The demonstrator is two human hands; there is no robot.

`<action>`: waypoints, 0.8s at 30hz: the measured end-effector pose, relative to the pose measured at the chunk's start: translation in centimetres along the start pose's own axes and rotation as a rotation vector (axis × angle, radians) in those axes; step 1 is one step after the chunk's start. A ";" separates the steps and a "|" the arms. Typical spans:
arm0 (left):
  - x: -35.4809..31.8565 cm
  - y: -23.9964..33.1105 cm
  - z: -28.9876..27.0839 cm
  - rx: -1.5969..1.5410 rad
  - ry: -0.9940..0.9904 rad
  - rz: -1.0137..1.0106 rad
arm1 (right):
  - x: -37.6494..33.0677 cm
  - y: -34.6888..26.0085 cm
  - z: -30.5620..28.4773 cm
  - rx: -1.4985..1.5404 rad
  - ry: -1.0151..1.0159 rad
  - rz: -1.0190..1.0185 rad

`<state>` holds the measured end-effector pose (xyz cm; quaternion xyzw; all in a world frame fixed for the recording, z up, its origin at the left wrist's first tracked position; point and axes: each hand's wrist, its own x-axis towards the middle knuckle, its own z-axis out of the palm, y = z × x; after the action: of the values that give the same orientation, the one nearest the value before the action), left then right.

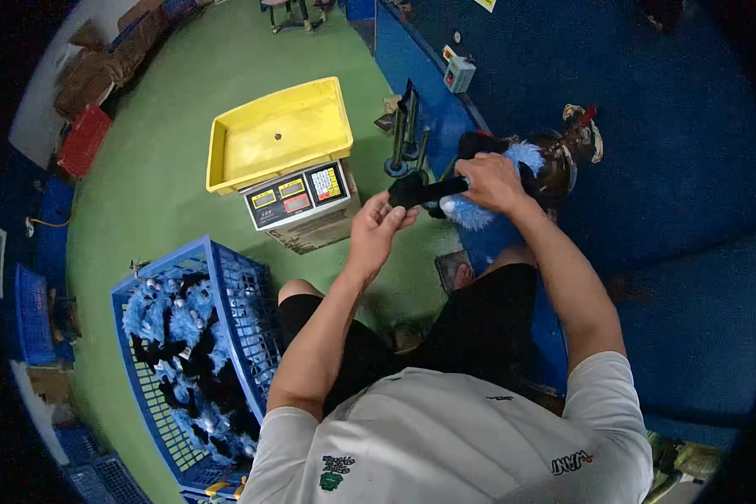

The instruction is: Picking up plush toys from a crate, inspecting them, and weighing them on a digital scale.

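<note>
A plush toy (470,213) with fluffy blue fur and black parts is stretched between my hands, in front of the blue machine. My right hand (494,181) is closed over its black part, beside the blue fur. My left hand (375,230) pinches the far end of a black limb (424,192) between thumb and fingers. The limb runs roughly level from one hand to the other. My right hand hides part of the toy, and its head cannot be made out.
A yellow tray (286,126) tops a digital scale (296,200) ahead. At my left stands a blue basket (215,260) of similar plush toys (189,315). Close beyond my right hand is a round metal fitting (556,166). A grey switch box (459,74) sits on the machine.
</note>
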<state>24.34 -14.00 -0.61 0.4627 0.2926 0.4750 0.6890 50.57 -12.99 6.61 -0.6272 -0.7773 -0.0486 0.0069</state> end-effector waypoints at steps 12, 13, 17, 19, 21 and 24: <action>1.6 2.1 1.4 0.078 -0.016 -0.197 | 0.1 -1.4 0.3 -0.037 0.003 -0.009; 1.3 2.2 1.2 0.043 0.012 -0.181 | 0.3 -1.6 0.5 -0.019 0.008 -0.036; 0.5 2.0 0.6 -0.062 0.117 -0.136 | 0.6 -3.1 0.0 -0.028 -0.021 -0.022; 0.7 1.7 0.9 -0.011 0.129 -0.070 | 0.6 -3.0 -0.1 -0.020 -0.001 -0.048; 0.7 1.5 0.8 0.041 0.144 0.000 | 0.7 -3.2 -0.3 -0.011 0.020 -0.079; 0.1 0.8 0.3 0.031 0.203 0.013 | 0.8 -4.1 -0.6 -0.014 0.002 -0.074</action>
<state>24.34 -13.89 0.27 0.4247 0.3651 0.5193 0.6454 46.40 -13.07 6.95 -0.5980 -0.7996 -0.0550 0.0014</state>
